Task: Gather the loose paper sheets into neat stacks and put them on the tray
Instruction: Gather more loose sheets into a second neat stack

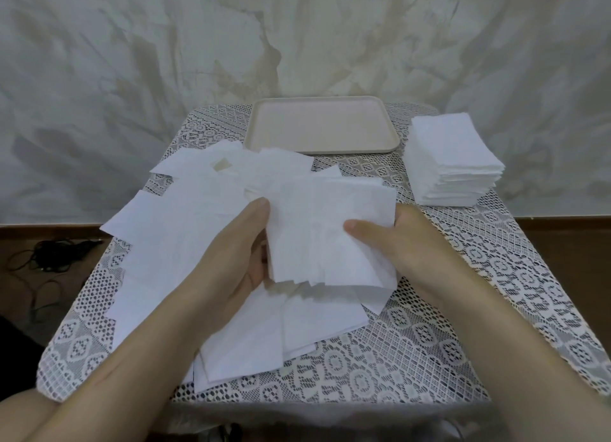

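Head view: a desk [429, 336] covered with a white lace cloth [370, 375] fills the middle of the frame. Above its centre both hands hold up a bunch of white paper sheets [330, 230], whose lower edges are fanned and uneven. The left hand [238, 253] pinches the bunch's 9 o'clock edge, thumb on the front and fingers curled behind. The right hand [396, 243] pinches the 3 o'clock edge the same way, thumb pressed on the front sheet.

Loose white paper sheets [172, 230] lie overlapping on the cloth under and around the bunch, spreading from 11 o'clock through 9 o'clock to 6 o'clock. A pale pink rectangular plastic tray [322, 127] sits at the desk's 12 o'clock edge, with no sheet on it. A squared stack of white paper sheets [453, 157] stands at 2 o'clock, just beside the tray. Black cables [49, 253] lie on the floor at 9 o'clock.
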Available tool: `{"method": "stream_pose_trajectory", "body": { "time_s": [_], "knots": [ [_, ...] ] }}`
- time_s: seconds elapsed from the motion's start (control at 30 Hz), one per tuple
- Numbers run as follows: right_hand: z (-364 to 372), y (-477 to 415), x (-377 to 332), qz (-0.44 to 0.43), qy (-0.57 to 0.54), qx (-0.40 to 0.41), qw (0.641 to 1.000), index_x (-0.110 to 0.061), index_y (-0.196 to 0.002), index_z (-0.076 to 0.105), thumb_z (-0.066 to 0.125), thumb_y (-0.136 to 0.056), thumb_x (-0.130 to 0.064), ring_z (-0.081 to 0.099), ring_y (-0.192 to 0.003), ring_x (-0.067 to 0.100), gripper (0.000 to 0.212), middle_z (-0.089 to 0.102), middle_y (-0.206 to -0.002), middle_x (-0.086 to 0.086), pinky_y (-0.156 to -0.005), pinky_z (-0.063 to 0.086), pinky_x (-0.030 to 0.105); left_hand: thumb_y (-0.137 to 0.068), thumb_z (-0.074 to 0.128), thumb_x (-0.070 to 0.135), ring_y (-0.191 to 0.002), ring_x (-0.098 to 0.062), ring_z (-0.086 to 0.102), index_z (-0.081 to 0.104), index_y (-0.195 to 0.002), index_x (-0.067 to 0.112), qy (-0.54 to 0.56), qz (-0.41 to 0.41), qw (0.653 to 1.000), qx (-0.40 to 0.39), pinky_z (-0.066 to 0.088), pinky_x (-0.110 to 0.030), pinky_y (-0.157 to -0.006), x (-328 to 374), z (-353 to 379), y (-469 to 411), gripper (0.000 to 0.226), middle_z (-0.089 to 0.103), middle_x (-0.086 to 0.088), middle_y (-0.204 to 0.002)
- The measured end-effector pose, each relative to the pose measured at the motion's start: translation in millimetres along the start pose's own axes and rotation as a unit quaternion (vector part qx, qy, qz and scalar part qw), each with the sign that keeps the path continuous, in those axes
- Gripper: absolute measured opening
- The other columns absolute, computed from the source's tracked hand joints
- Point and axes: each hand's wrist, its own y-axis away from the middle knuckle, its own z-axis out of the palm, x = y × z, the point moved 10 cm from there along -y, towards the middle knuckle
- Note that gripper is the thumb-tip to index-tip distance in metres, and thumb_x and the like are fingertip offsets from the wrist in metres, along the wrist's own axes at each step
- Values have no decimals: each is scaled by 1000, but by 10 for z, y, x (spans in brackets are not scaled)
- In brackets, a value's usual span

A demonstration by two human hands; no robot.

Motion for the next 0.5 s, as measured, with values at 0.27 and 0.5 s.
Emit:
{"method": "stream_pose_trajectory", "body": {
  "time_s": [0.27, 0.5],
  "knots": [
    [-5, -11, 4, -8, -22, 8, 1000, -14, -103, 76, 71, -95, -22, 77, -90, 24, 12, 80, -95, 1, -89, 60, 49, -115, 28, 42, -125, -20, 69, 63, -136, 22, 15, -8, 1000, -10, 52, -45, -102, -45, -11, -43, 46, 75, 1, -131],
    [22, 8, 3, -10, -21, 9, 1000, -15, -98, 77, 70, -95, -25, 76, -76, 13, 12, 80, -88, -4, -54, 51, 21, -115, 29, 40, -124, -17, 70, 65, -132, 22, 23, 4, 1000, -19, 52, -43, -104, -34, -5, -47, 44, 75, 2, -130]
  ]
}}
